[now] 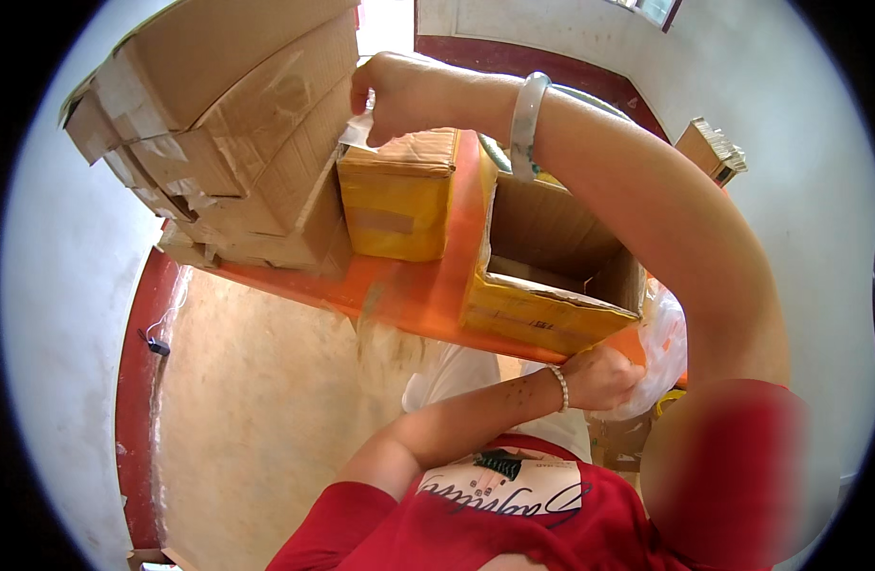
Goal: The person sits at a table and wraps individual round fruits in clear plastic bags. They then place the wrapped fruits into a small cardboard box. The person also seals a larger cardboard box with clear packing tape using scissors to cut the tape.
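My right hand (391,96), wearing a pale bangle (527,125), reaches across to the stacked cardboard boxes (245,135). A thin, whitish translucent piece of plastic (357,132) is pinched in its fingers above a closed yellow-sided carton (395,207). My left hand (602,378), with a beaded bracelet (560,389), is curled below the front of an open carton (552,317). It lies against a clear plastic bag (662,357). Its fingertips are hidden, so whether it grips the bag or the carton does not show. The visible inside of the open carton is bare cardboard.
The cartons stand on an orange table (409,292). A small cardboard box (705,153) is at the far right, near the white wall (787,185). A black adapter with a cord (159,347) lies by the left wall. Blurry translucent material (391,335) hangs at the table's front edge.
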Action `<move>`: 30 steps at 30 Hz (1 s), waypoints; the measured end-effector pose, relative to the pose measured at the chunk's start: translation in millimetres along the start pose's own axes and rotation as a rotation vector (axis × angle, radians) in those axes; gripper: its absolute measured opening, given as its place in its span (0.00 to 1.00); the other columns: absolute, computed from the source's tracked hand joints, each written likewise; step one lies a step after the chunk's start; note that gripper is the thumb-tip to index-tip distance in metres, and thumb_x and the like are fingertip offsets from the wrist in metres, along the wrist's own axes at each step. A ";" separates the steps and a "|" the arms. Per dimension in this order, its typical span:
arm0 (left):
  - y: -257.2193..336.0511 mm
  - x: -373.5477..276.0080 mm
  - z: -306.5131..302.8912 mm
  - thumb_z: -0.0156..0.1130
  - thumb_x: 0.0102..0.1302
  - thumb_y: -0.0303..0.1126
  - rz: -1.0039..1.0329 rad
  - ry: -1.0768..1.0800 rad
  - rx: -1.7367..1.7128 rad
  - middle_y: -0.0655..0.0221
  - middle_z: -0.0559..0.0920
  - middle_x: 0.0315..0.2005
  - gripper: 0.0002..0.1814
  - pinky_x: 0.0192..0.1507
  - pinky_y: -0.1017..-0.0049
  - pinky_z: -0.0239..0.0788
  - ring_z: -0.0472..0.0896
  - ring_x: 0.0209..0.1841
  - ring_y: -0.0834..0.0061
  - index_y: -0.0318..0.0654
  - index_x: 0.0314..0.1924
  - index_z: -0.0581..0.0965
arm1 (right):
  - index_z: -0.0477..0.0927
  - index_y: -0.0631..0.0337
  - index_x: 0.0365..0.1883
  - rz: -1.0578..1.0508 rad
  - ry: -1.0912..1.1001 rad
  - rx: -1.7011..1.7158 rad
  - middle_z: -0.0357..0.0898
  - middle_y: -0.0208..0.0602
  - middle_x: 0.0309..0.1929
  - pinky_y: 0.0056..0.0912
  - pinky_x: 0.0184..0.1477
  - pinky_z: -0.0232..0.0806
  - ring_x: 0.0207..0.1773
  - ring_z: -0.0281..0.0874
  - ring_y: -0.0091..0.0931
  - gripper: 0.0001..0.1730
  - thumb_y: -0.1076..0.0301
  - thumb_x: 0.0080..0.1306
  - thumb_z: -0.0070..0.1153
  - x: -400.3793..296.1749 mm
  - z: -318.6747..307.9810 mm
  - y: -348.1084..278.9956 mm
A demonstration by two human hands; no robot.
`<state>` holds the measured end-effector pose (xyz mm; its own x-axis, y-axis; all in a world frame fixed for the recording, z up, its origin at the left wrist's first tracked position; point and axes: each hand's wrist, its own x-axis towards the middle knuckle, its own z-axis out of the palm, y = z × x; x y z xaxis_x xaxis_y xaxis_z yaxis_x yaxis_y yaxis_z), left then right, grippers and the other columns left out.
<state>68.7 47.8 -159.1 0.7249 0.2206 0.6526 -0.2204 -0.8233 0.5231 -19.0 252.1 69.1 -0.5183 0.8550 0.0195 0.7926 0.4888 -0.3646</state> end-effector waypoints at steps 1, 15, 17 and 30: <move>-0.1 -0.4 0.1 0.59 0.48 0.30 -0.002 -0.001 0.006 0.58 0.73 0.12 0.07 0.22 0.62 0.69 0.76 0.17 0.58 0.36 0.20 0.72 | 0.78 0.62 0.40 -0.095 0.072 -0.010 0.79 0.38 0.28 0.35 0.31 0.69 0.30 0.77 0.31 0.20 0.74 0.46 0.61 1.0 5.4 -2.9; 2.6 -1.1 -0.9 0.58 0.50 0.30 -0.020 -0.004 0.043 0.58 0.74 0.14 0.06 0.24 0.61 0.69 0.76 0.19 0.57 0.36 0.22 0.74 | 0.78 0.55 0.30 -0.717 0.078 -1.322 0.81 0.24 0.31 0.32 0.49 0.60 0.38 0.76 0.25 0.08 0.67 0.50 0.59 -48.6 88.1 -25.2; -0.2 -1.8 5.3 0.57 0.50 0.30 -0.001 0.024 0.030 0.58 0.74 0.14 0.05 0.25 0.61 0.69 0.76 0.20 0.56 0.36 0.23 0.74 | 0.79 0.58 0.27 -0.731 -0.053 -1.223 0.82 0.29 0.29 0.33 0.42 0.67 0.36 0.79 0.29 0.06 0.69 0.49 0.58 -46.0 93.8 -23.9; -5.4 -2.3 8.9 0.58 0.52 0.31 0.003 0.011 -0.029 0.58 0.75 0.15 0.06 0.25 0.60 0.69 0.76 0.20 0.57 0.38 0.22 0.74 | 0.82 0.66 0.31 -0.500 -0.174 -0.776 0.78 0.45 0.48 0.36 0.38 0.72 0.39 0.80 0.38 0.11 0.71 0.55 0.51 -46.3 59.7 -23.1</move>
<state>74.1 47.1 -168.3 0.7170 0.2239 0.6601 -0.2414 -0.8086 0.5365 -32.5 190.9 21.1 -0.8474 0.5074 -0.1565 0.4252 0.8250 0.3723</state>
